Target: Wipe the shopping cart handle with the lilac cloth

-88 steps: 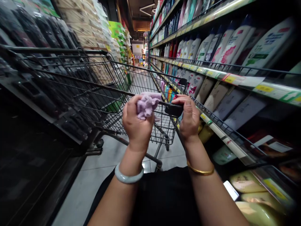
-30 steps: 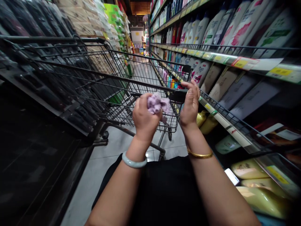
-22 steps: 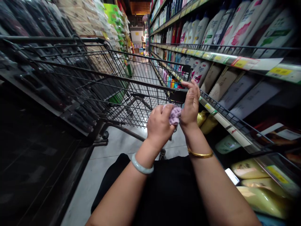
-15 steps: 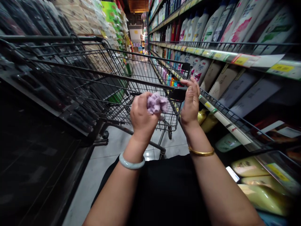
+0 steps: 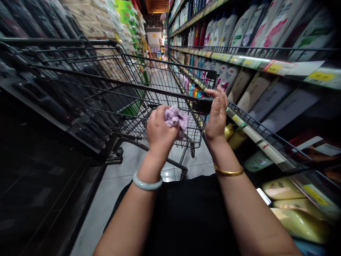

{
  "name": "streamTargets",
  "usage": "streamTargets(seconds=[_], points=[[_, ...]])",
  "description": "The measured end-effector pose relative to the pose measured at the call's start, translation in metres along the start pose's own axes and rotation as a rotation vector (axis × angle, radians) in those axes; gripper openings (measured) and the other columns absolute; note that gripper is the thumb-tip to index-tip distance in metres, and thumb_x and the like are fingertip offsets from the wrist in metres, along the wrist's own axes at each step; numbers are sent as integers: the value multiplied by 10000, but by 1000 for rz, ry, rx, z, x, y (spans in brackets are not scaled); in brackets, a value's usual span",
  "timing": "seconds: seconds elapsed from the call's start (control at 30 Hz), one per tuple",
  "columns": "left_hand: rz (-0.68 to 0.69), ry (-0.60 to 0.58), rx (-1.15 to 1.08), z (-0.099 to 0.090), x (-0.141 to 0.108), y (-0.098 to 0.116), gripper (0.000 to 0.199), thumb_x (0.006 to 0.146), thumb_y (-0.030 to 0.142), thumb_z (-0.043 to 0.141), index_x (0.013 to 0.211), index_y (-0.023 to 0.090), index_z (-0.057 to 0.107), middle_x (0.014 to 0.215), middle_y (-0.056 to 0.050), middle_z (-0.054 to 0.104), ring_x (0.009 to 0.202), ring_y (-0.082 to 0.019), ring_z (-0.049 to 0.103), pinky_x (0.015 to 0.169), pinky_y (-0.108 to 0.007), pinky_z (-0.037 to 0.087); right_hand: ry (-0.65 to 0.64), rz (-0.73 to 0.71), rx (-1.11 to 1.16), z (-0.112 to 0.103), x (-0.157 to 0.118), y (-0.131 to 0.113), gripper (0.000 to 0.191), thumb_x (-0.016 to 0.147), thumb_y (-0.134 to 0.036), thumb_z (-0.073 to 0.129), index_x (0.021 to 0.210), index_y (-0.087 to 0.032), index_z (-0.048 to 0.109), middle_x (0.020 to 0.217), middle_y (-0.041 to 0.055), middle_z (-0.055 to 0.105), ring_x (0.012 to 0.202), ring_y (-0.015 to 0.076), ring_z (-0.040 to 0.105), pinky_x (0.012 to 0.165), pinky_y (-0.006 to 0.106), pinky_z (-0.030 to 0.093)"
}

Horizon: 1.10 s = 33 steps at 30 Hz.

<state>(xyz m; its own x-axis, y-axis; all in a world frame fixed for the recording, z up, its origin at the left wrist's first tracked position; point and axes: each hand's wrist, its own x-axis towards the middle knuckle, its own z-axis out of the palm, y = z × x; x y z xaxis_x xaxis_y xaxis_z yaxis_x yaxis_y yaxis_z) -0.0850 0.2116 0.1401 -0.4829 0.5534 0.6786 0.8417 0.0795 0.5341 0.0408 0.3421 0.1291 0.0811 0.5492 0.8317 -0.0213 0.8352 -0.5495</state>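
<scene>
Gripping lilac cloth (image 5: 174,118): left hand (image 5: 160,128). Right hand (image 5: 217,117) beside cart corner (image 5: 201,105).

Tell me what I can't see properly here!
In the head view:
Lilac cloth: part is hidden by the left hand.
Shopping cart: its left end is cut off by the picture's left edge.
Yellow price tags: their print is too blurred to read.

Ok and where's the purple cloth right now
In the head view, the purple cloth is bunched in the left hand, near the picture's middle, with the shopping cart behind it.
</scene>
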Motion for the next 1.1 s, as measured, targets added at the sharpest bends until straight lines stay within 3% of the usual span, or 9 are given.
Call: streamTargets(seconds=[0.07,0.2,0.27,0.33,0.43,0.5,0.83,1.03,1.1], points=[[-24,-22,15,-2,2,0,413,744,164,717,1133,259,614,1091,-35,659,980,-233,600,820,-353,481,7,-14,1,1,0,1,515,1054,-609,314,1167,-289,702,1367,56,589,1473,244,422,1274,561,299],[88,-354,43,13,-19,18,437,734,140,707,1144,277,636,1045,-36,651,930,-231,605,771,-340,481,6,-19,3,0,0,3,522,1055,-609,307,1178,-288,701,1388,61,576,1470,252,428,1265,569,315],[132,-417,29,20,-29,25,422,742,130,691,1136,276,644,1030,-39,645,938,-233,605,775,-342,486,-9,-12,0,-1,0,4,520,1054,-616,302,1190,-302,693,1395,55,573,1475,251,424,1263,577,313],[131,-316,-30,19,-28,24,428,731,107,695,1123,269,639,1046,-35,647,949,-222,603,786,-336,490,-20,-13,-6,-1,1,6,519,1054,-619,297,1193,-311,690,1391,52,575,1477,246,422,1269,575,305],[96,32,-67,10,-12,8,417,740,85,699,1117,244,616,1092,-41,648,992,-214,592,852,-344,492,-20,-26,-13,-2,1,8,513,1056,-612,299,1194,-310,689,1413,53,561,1477,243,422,1272,571,305],[86,173,-40,5,-2,-2,375,765,98,697,1102,238,609,1075,-42,646,990,-216,587,874,-356,489,-21,-47,-17,-1,1,8,497,1058,-602,303,1201,-314,683,1397,53,574,1481,244,416,1268,576,312],[356,-108,0,43,-51,19,417,786,122,680,1189,221,637,1094,-100,642,977,-258,565,856,-390,513,-30,-80,-54,-4,2,9,503,1057,-603,302,1188,-308,687,1360,66,588,1432,248,470,1244,567,359],[54,110,-56,19,-8,-11,420,725,85,696,1108,239,619,1057,-48,644,944,-220,582,819,-356,492,-60,-90,-107,-7,5,10,525,1054,-621,282,1167,-298,679,1361,73,567,1413,245,491,1247,550,366],[-6,49,-42,18,-7,-11,393,726,109,701,1086,248,626,1038,-38,646,924,-221,586,796,-354,488,-63,-106,-119,-7,6,12,532,1054,-624,272,1170,-298,676,1353,74,567,1413,245,490,1243,552,373]])
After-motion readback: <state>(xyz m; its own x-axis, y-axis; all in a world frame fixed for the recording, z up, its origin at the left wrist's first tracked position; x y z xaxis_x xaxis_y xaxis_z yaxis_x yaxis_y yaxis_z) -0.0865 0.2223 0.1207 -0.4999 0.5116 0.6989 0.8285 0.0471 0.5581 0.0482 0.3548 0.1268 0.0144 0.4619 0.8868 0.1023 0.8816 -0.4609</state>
